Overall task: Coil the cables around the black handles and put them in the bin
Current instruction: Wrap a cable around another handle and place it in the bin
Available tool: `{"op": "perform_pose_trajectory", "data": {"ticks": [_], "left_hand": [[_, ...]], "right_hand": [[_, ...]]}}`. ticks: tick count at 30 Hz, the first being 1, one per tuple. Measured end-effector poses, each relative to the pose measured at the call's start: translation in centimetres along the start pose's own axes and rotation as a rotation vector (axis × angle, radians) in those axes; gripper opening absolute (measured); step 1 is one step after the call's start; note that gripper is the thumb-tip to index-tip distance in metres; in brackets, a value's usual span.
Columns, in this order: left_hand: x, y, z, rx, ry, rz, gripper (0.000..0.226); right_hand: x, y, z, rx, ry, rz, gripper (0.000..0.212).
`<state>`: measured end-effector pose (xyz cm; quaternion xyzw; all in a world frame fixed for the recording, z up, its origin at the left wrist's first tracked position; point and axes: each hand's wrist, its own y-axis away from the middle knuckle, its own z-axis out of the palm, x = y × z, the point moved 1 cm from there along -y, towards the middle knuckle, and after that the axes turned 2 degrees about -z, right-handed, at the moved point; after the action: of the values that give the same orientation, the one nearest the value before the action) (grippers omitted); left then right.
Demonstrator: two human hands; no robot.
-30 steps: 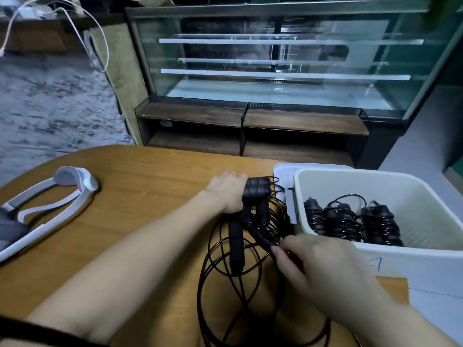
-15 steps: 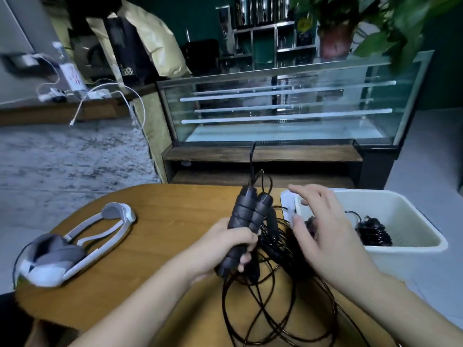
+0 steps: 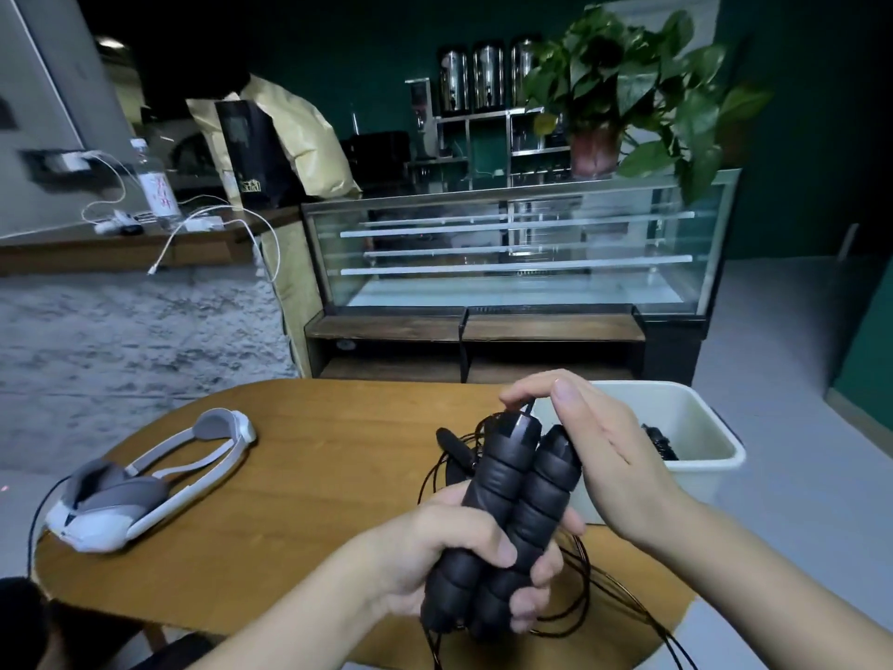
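Two black handles are gripped side by side in the left hand — long axes tilted up-right; the cable at their tops is pinched by the right hand.

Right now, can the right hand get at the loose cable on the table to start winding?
Probably yes. The right hand is at the top of the handles, fingers on the cable end there; the left hand grips the handles. The loose cable lies uncovered on the table just below.
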<state>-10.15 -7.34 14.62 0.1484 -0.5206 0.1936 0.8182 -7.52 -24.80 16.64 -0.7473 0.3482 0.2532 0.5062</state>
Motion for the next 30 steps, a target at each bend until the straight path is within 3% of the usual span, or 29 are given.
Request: {"op": "perform_pose_trajectory", "data": {"ticks": [5,11,16,19,21,23,26,28,30], "left_hand": [[0.2,-1.0,1.8,0.033,0.017,0.066,0.040],[3.6,-1.4,2.7,0.165,0.007,0.263,0.036],[4.8,-1.2,3.0,0.200,-0.074,0.229,0.033],[4.7,-1.1,2.8,0.231,-0.116,0.191,0.032],[4.7,-1.1,2.9,0.221,-0.112,0.168,0.032],[4.6,-1.1,3.3,0.204,-0.102,0.154,0.033],[4.6,-1.9,4.3,0.265,-0.152,0.162,0.031],[5.0,-2.3,4.5,0.464,-0.405,0.174,0.018],[5.7,-2.3,3.9,0.758,-0.904,0.160,0.012]], "right_hand": [[-1.3,-0.4,-1.3,0.079,-0.275,0.124,0.063],[-2.1,0.3,-1.5,0.135,-0.427,0.166,0.034],[-2.6,0.0,-1.7,0.122,-0.449,0.144,0.045],[-2.3,-0.3,-2.2,0.223,-0.524,0.161,0.052],[-2.1,-0.4,-2.3,0.302,-0.439,0.136,0.047],[-1.9,-0.4,-2.1,0.354,-0.184,0.080,0.037],[-1.5,-0.2,-1.1,0.267,0.094,0.071,0.032],[-1.4,0.1,-0.8,0.153,0.280,0.131,0.031],[-1.7,0.3,-1.0,0.008,0.487,0.155,0.019]]}}
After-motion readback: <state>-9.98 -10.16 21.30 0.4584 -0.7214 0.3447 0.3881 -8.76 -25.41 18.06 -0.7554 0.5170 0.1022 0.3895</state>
